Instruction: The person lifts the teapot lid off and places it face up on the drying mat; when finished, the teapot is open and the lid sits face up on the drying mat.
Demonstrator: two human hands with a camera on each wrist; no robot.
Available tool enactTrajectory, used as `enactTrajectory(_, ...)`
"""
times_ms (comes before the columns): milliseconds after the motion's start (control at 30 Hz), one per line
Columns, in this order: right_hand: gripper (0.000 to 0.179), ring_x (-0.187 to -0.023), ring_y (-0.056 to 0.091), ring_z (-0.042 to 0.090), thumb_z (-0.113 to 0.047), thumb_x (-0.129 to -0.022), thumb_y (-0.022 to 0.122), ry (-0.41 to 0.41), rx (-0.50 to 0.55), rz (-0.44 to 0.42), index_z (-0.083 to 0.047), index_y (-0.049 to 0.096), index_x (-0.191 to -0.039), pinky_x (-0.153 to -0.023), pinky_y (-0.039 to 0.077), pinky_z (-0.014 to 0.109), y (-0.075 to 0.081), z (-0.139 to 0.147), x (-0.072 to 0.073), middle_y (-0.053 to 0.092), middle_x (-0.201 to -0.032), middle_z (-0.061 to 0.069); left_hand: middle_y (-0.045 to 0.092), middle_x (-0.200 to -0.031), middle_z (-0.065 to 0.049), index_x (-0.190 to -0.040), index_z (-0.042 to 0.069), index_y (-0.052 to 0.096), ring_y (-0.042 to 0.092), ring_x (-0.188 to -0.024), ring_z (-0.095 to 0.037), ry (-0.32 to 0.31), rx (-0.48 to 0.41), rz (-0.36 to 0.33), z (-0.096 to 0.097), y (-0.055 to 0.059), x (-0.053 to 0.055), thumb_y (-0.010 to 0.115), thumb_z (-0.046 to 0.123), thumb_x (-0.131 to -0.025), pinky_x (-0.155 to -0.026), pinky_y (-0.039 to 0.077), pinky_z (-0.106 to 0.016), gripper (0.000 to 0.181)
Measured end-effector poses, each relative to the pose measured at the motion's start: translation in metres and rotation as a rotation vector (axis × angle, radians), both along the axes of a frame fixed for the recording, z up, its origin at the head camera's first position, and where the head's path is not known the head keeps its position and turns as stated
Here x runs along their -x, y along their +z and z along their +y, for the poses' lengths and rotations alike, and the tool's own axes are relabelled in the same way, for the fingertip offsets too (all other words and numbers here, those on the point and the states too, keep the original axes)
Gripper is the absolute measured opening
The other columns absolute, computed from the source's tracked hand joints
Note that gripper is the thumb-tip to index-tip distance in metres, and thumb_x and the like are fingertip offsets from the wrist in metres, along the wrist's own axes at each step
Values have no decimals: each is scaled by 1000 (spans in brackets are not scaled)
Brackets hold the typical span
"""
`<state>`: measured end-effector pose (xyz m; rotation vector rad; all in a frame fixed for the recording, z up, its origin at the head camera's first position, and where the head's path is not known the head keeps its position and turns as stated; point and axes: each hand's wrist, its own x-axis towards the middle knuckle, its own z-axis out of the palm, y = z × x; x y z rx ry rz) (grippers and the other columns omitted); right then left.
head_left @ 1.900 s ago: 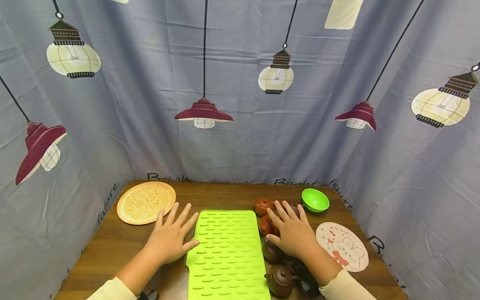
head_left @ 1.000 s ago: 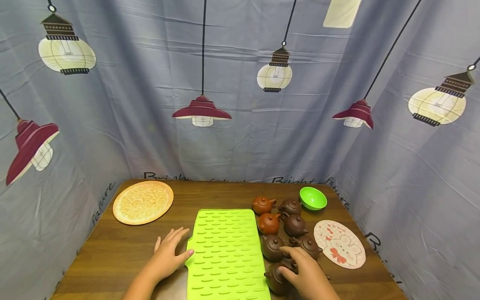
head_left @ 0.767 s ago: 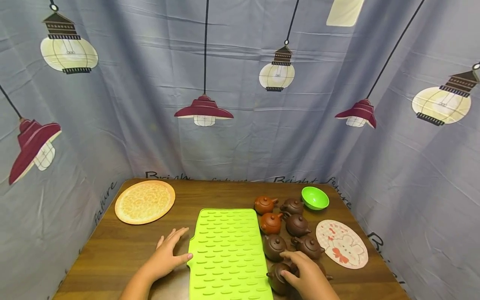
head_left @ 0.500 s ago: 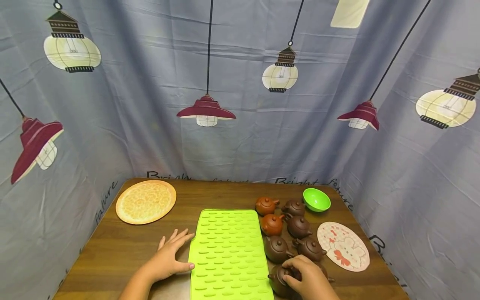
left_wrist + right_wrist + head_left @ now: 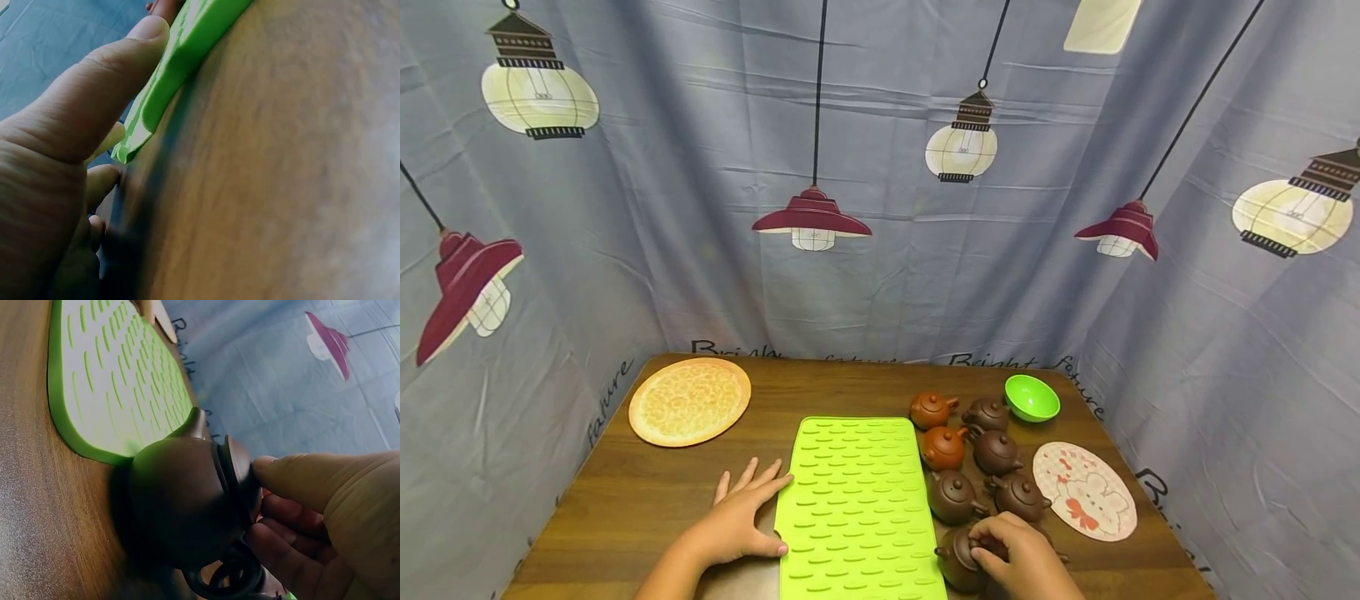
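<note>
A dark brown teapot (image 5: 957, 565) stands at the front, beside the lower right edge of a green ridged mat (image 5: 857, 500). My right hand (image 5: 1028, 557) pinches its lid (image 5: 240, 475) between thumb and fingertips. In the right wrist view a dark line shows between the lid and the teapot's body; I cannot tell whether the lid is raised. The spout points toward the mat. My left hand (image 5: 733, 521) lies at the mat's left edge, fingers spread, with forefinger and thumb at the rim. In the left wrist view the thumb (image 5: 109, 84) overlaps the mat's side.
Several more teapots stand behind in two rows, two of them orange-brown (image 5: 943, 448). A green bowl (image 5: 1032, 398) is at the back right, near a round rabbit-print mat (image 5: 1084, 492). A round yellow mat (image 5: 690, 402) lies back left. Grey curtains (image 5: 880, 292) enclose the wooden table (image 5: 617, 517).
Both hands drew back from their spread pose farther up the table. My right hand came down to the front teapot and took its lid; my left settled at the mat's left edge.
</note>
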<state>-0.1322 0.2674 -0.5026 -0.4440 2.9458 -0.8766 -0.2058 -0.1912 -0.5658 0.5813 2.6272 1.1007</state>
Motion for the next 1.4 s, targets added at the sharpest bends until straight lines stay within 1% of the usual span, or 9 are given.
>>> enactTrajectory(200, 18, -87, 59, -4, -24, -90, 83, -58, 16, -48, -30, 71, -103, -73, 57, 23, 2, -2, 0, 60, -99, -12, 23, -174, -12, -158, 23, 49, -5, -159, -53, -28, 56, 30, 1, -1, 0, 90, 61, -68, -114, -21, -80, 106)
enactTrajectory(400, 16, -88, 58, -3, -28, -92, 80, -121, 62, -72, -31, 70, -105, -75, 56, 24, 7, -5, 1, 63, -102, -12, 25, -174, -7, -157, 23, 50, -6, -159, -53, -33, 77, 31, 3, 2, 2, 89, 62, -67, -113, -21, -80, 106)
enactTrajectory(633, 14, -85, 56, 2, -25, -100, 73, -141, 203, -43, -23, 66, -112, -72, 52, 24, 6, -20, 6, 61, -100, -8, 26, -174, -5, -158, 26, 49, -5, -159, -53, -25, 98, 33, 5, 5, 4, 88, 62, -67, -114, -21, -79, 105)
enactTrajectory(767, 14, -85, 57, 5, -19, -102, 70, -172, 291, -79, -19, 63, -114, -72, 52, 23, 5, -30, 6, 61, -98, -4, 25, -174, -6, -159, 24, 47, -5, -159, -53, -24, 134, 20, 7, 2, 0, 85, 66, -69, -114, -21, -80, 107)
enactTrajectory(900, 16, -87, 60, 8, -16, -102, 69, -205, 420, -123, -16, 64, -117, -74, 55, 24, 5, -41, 7, 63, -101, 0, 26, -174, -1, -161, 22, 44, -3, -160, -50, 13, 172, 20, 10, 2, -2, 84, 68, -71, -115, -20, -79, 109)
enactTrajectory(1000, 20, -88, 63, 12, -15, -104, 66, -198, 545, -186, -8, 61, -122, -76, 59, 27, 5, -47, 8, 64, -103, 7, 26, -174, 3, -162, 22, 42, -1, -161, -47, 43, 195, 10, 13, 3, -2, 85, 68, -71, -116, -20, -78, 110)
enactTrajectory(1133, 25, -91, 68, 17, -16, -108, 60, -182, 653, -278, -1, 54, -126, -79, 62, 31, 5, -54, 10, 67, -103, 12, 25, -174, 4, -162, 21, 43, -2, -161, -47, 60, 206, -6, 15, 5, -2, 86, 67, -70, -115, -20, -79, 111)
enactTrajectory(1300, 31, -100, 72, 20, -18, -110, 56, -109, 795, -388, 4, 50, -130, -83, 62, 32, 3, -59, 13, 70, -109, 10, 24, -175, 3, -163, 21, 41, -3, -162, -46, 67, 204, -15, 17, 6, 0, 86, 67, -70, -116, -19, -78, 113)
enactTrajectory(1400, 33, -102, 70, 18, -20, -110, 55, -59, 897, -462, 4, 48, -133, -86, 61, 30, 1, -62, 13, 68, -112, 6, 24, -175, 3, -162, 22, 41, -2, -162, -46, 73, 214, -19, 17, 6, 0, 86, 67, -69, -116, -17, -79, 113)
